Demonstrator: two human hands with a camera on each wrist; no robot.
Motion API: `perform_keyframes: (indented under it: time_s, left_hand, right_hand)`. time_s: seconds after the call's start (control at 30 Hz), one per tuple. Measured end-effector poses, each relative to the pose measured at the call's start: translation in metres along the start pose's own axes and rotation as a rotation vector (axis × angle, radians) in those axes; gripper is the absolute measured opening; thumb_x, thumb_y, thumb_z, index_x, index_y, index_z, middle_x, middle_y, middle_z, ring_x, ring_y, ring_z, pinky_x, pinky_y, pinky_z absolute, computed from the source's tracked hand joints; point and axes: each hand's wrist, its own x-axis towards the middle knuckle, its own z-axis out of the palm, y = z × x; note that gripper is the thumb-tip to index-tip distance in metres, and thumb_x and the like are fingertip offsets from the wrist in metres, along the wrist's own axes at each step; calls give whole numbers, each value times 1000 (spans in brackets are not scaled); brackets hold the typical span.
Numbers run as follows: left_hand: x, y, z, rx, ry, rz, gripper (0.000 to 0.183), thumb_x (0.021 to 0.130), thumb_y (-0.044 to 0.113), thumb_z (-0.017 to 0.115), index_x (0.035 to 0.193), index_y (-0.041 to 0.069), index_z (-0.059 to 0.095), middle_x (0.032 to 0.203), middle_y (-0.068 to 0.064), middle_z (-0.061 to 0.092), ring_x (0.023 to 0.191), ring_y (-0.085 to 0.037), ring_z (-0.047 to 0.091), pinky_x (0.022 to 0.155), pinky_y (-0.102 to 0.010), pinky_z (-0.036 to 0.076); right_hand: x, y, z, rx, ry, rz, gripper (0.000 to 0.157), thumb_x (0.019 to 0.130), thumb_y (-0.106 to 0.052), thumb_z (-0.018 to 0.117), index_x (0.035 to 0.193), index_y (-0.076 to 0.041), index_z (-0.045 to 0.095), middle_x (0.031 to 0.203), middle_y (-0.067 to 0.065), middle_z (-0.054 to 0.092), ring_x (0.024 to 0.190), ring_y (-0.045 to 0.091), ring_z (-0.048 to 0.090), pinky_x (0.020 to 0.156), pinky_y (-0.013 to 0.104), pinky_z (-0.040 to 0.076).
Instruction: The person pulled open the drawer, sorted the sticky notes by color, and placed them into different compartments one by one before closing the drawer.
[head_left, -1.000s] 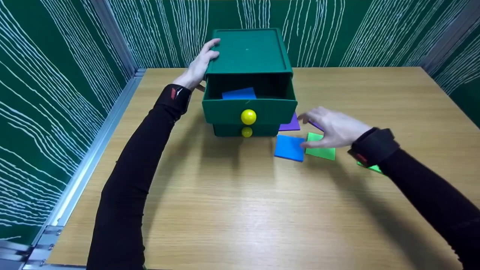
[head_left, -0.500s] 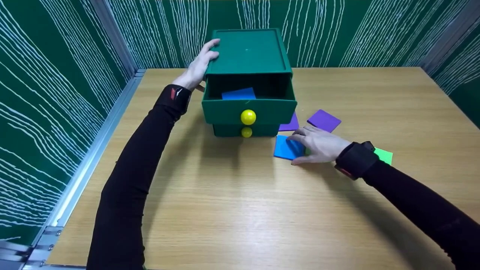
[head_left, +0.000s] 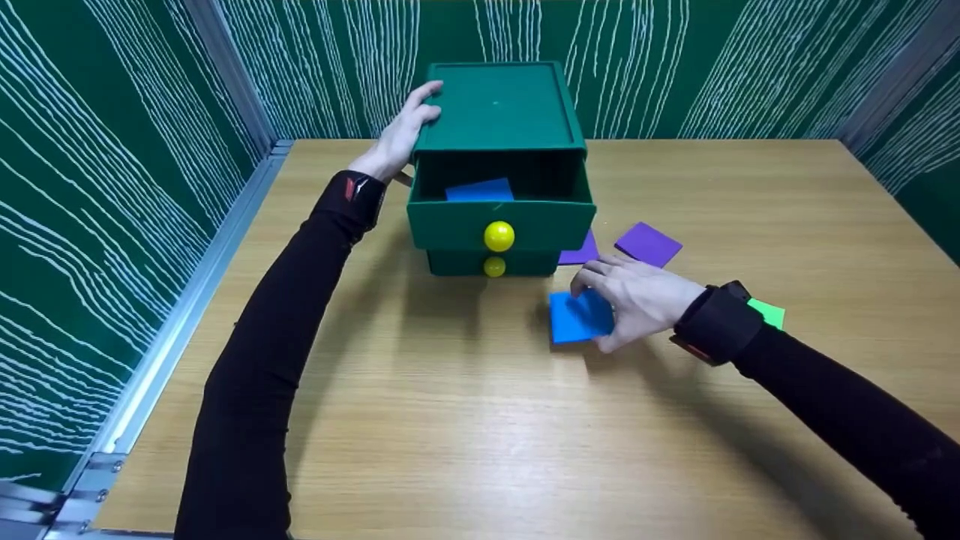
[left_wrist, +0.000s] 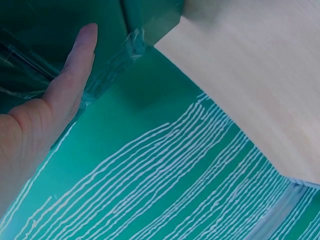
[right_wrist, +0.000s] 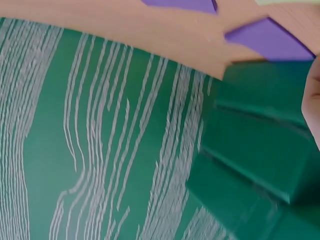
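Note:
A green two-drawer cabinet (head_left: 499, 105) stands at the back middle, its upper drawer (head_left: 442, 226) pulled out. A blue piece (head_left: 480, 190) shows inside that drawer. My left hand (head_left: 396, 141) lies against the cabinet's left side, fingertips at the top edge; the left wrist view shows an extended digit along the green plastic. In front and to the right, my right hand (head_left: 639, 296) pinches a flat blue square (head_left: 579, 319) between thumb and fingers, the square tilted close over the table. Only a sliver of the right hand enters the right wrist view.
Purple squares lie on the table (head_left: 450, 420): one (head_left: 649, 244) behind the right hand, another (head_left: 581, 251) partly hidden by the drawer. A light green square (head_left: 769, 313) shows behind the right wrist. Green walls with white streaks enclose the back and sides.
The right hand came down onto the blue square, took hold of it and drew it slightly toward me, tilting it. The left hand has stayed on the cabinet.

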Motion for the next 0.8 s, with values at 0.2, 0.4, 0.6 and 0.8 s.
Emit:
perform_keyframes:
  time_s: [0.2,0.4,0.6,0.8]
  left_hand:
    - [-1,1,-1,1,-12,-20,59,102,31,29,160,28,16,169,-1,5,153,-21,14,124,-44,17]
    - [0,1,-1,-10,-21,-5,58,103,29,29,160,26,16,169,-2,6,153,-20,14,125,-38,15]
    - [0,1,-2,3,-16,-5,59,103,30,29,160,26,16,169,-4,7,153,-22,16,124,-39,18]
    - [-1,0,-1,-3,-19,-18,59,102,32,29,159,29,16,169,-3,7,152,-25,17,122,-49,22]
  right_hand:
    - [-7,-29,-39,-24,151,-159,70,64,-46,87,117,-11,56,119,10,65,111,28,61,99,50,52]
    - [-13,-55,-90,67,212,-287,63,65,-35,87,114,-12,57,118,3,65,110,18,59,85,40,58]
    - [-9,-63,-136,91,281,-318,65,60,-26,89,115,-8,59,117,4,63,107,15,55,85,23,53]
    - [17,-56,-167,76,329,-226,60,67,-22,88,116,-4,59,115,8,61,105,19,52,91,24,44]
